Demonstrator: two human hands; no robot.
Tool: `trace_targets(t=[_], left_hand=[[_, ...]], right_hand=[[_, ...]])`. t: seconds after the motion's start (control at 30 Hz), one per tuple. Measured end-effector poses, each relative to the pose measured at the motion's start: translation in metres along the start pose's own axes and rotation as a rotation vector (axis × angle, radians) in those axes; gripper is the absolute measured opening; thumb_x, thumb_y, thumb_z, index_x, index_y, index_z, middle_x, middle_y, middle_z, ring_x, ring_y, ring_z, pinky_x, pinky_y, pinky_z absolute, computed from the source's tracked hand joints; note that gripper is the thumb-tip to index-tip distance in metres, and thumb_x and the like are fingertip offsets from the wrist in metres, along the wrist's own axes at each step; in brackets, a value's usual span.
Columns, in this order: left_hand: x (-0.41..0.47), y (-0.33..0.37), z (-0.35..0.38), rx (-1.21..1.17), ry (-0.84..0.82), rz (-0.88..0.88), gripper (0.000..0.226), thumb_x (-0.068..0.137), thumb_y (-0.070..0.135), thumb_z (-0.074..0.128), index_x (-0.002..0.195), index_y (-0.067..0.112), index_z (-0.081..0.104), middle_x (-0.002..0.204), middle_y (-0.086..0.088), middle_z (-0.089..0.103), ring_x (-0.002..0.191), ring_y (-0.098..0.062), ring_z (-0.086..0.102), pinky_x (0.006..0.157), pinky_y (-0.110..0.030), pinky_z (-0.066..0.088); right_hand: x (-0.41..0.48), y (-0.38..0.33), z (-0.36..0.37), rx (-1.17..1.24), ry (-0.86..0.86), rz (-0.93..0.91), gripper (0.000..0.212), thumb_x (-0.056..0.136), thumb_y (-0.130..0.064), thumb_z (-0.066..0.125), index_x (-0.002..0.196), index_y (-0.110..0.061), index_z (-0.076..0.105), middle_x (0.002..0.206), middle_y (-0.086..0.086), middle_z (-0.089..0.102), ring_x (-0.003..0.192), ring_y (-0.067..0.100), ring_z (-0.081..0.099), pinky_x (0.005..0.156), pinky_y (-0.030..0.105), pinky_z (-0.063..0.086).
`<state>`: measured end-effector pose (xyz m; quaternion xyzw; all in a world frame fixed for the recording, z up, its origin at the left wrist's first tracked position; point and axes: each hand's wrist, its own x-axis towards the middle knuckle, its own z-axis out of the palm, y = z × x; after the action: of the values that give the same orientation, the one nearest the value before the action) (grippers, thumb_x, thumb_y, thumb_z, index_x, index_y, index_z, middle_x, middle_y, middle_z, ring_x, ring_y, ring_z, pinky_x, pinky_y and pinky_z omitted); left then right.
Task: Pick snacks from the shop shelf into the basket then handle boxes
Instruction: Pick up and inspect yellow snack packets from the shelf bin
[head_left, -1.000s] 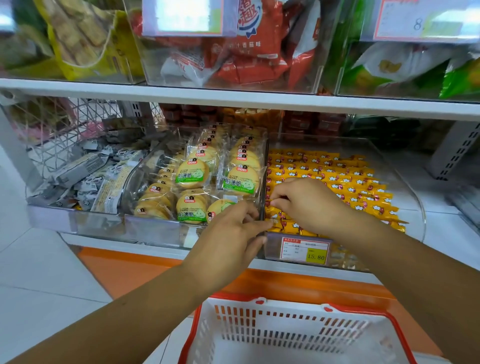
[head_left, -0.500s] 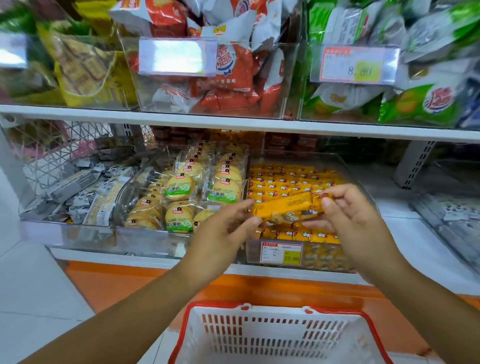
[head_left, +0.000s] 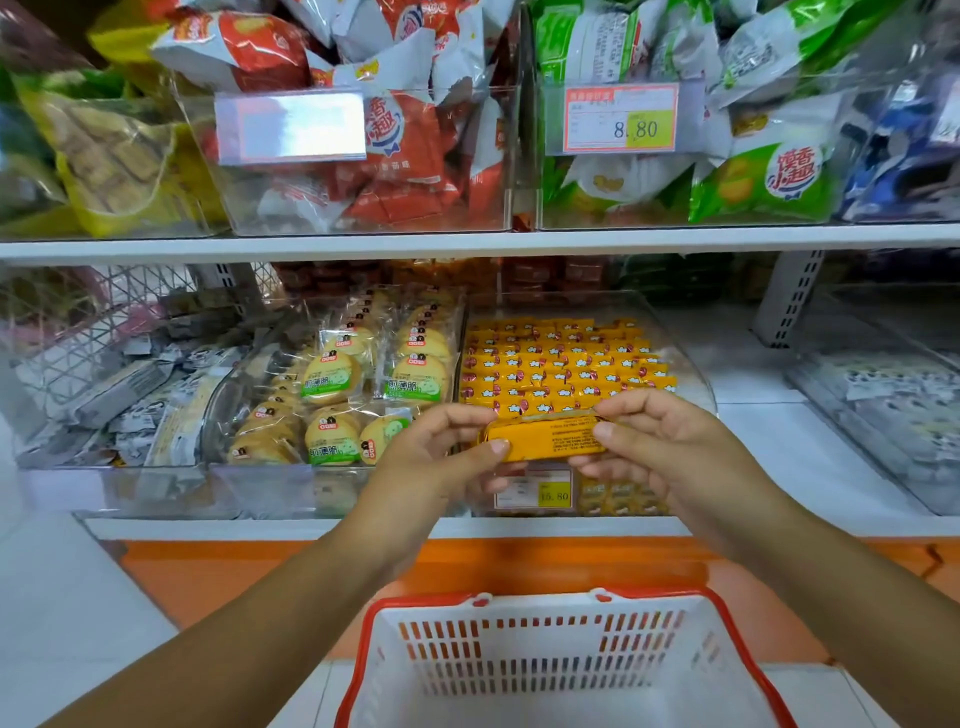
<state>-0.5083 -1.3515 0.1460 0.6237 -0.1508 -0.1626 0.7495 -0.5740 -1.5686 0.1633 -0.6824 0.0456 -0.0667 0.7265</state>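
Setting: a shop aisle, where a white shelf (head_left: 467, 244) carries clear bins of bagged snacks above and small wrapped ones below.
Source bin: the clear bin (head_left: 707, 400) holds neat rows of orange packets, beside the round biscuit packs (head_left: 332, 374).
Snack: one orange packet (head_left: 550, 439) is held level in front of that bin, above its price tag (head_left: 535, 493).
Left hand (head_left: 436, 462): pinches the packet's left end, thumb in front.
Right hand (head_left: 670, 452): pinches the right end the same way.
Why held so: the printed back faces the camera, probably so the person can check it.
Basket (head_left: 748, 644): red-rimmed and white, it sits directly below the hands and looks empty where visible, so the packet only needs a short drop.
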Motion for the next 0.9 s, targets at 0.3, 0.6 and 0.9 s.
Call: trace_targets(t=[0.3,0.6,0.9], left_hand=[[0.005,0.005,-0.012,-0.036,-0.051,-0.016,0.033,0.095,0.009,0.052,0.127,0.009,0.062,0.111,-0.014,0.073,0.101,-0.031,0.072,0.077,-0.027,0.060],[0.005,0.001,-0.017,-0.041,-0.089,-0.017,0.047,0.079,0.008,0.062,0.126,0.012,0.062,0.117,-0.011,0.072,0.104,-0.029,0.071,0.081,-0.028,0.060],[0.003,-0.005,-0.002,0.044,0.090,0.062,0.016,0.088,0.017,0.063,0.073,0.013,0.059,0.094,-0.018,0.063,0.093,-0.024,0.071,0.096,-0.046,0.054]], right_hand=[[0.002,-0.001,-0.003,0.107,-0.100,0.028,0.029,0.090,-0.007,0.057,0.118,-0.004,0.061,0.109,0.016,0.073,0.099,0.034,0.072,0.081,0.032,0.061],[0.002,-0.004,-0.006,0.208,-0.140,0.089,0.038,0.085,0.001,0.057,0.121,-0.010,0.059,0.109,0.017,0.073,0.102,0.033,0.071,0.078,0.027,0.061],[0.005,0.004,-0.002,0.053,0.023,0.027,0.016,0.089,-0.015,0.061,0.077,-0.005,0.058,0.093,0.007,0.076,0.096,0.023,0.073,0.088,0.036,0.057]])
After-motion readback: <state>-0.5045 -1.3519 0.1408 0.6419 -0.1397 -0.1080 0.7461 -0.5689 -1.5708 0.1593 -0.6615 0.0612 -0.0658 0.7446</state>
